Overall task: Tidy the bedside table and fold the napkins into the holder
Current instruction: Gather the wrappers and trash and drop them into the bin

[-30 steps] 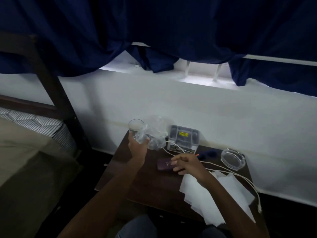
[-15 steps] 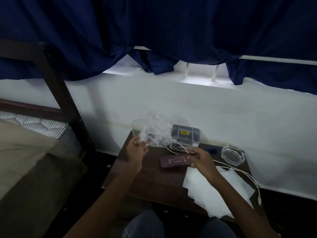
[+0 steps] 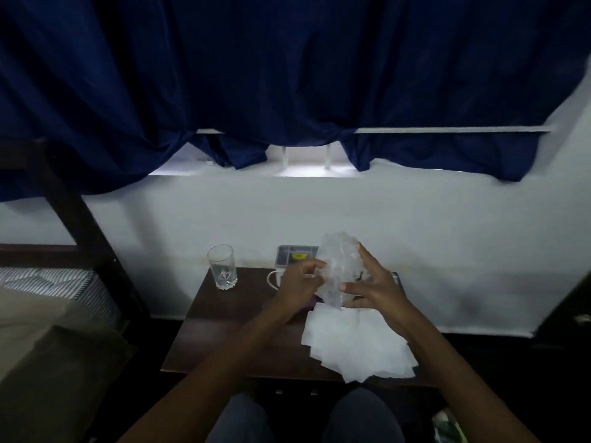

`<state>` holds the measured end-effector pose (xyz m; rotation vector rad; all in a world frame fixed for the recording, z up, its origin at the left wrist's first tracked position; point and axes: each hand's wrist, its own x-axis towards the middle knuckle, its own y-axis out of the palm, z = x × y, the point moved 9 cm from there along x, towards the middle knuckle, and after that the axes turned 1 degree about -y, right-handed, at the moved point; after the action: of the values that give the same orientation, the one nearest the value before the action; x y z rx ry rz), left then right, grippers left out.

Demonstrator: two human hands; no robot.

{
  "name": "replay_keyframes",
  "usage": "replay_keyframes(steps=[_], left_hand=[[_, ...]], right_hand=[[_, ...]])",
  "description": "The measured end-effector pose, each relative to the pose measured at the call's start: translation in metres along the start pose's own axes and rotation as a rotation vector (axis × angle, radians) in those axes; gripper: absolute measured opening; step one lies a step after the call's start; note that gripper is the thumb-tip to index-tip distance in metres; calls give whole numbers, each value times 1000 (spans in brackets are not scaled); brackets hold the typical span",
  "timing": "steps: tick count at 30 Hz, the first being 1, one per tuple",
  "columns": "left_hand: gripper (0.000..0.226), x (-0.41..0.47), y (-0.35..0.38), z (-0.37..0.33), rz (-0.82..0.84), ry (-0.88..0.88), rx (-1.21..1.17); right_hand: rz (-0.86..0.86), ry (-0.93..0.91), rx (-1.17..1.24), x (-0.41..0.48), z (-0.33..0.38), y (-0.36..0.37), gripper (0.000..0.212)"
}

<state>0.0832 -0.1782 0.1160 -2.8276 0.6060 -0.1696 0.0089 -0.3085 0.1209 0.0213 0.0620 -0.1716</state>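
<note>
Both hands hold a crumpled clear plastic bag [image 3: 339, 266] above the middle of the dark wooden bedside table [image 3: 224, 330]. My left hand [image 3: 299, 286] pinches the bag's left side with curled fingers. My right hand [image 3: 372, 287] grips its right side, thumb in front. Several white napkins [image 3: 355, 343] lie spread on the table's front right, partly over the edge. A grey box with a yellow label [image 3: 294, 255] stands at the back against the wall, half hidden by the bag. A drinking glass [image 3: 221, 266] stands upright at the back left corner.
A white cable [image 3: 271, 278] loops beside the box. A small dark purple case [image 3: 311, 303] peeks out under my left hand. A bed with a dark frame [image 3: 80, 225] is on the left. Dark blue curtains [image 3: 287, 75] hang above the white wall. My knees are below the table.
The glass now stands alone at the back left. My left hand carried the plastic bag rightward to the middle, and my right hand left the purple case and took hold of the bag.
</note>
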Motion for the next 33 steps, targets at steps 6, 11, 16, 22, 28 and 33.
replay_keyframes(steps=[6, 11, 16, 22, 28, 33], left_hand=[[16, -11, 115, -33, 245, 22, 76], [16, -36, 211, -21, 594, -254, -75], [23, -34, 233, 3, 433, -261, 24], [26, -37, 221, 32, 461, -328, 122], [22, -34, 203, 59, 494, -390, 268], [21, -27, 190, 58, 462, -362, 300]], right_hand=[[-146, -6, 5, -44, -5, -82, 66], [-449, 25, 29, -96, -41, -179, 39], [-761, 111, 35, -159, -109, -269, 29], [-897, 240, -25, -199, -182, -311, 29], [-649, 527, -225, -185, -242, -294, 63], [-635, 662, -302, -188, -279, -287, 78]])
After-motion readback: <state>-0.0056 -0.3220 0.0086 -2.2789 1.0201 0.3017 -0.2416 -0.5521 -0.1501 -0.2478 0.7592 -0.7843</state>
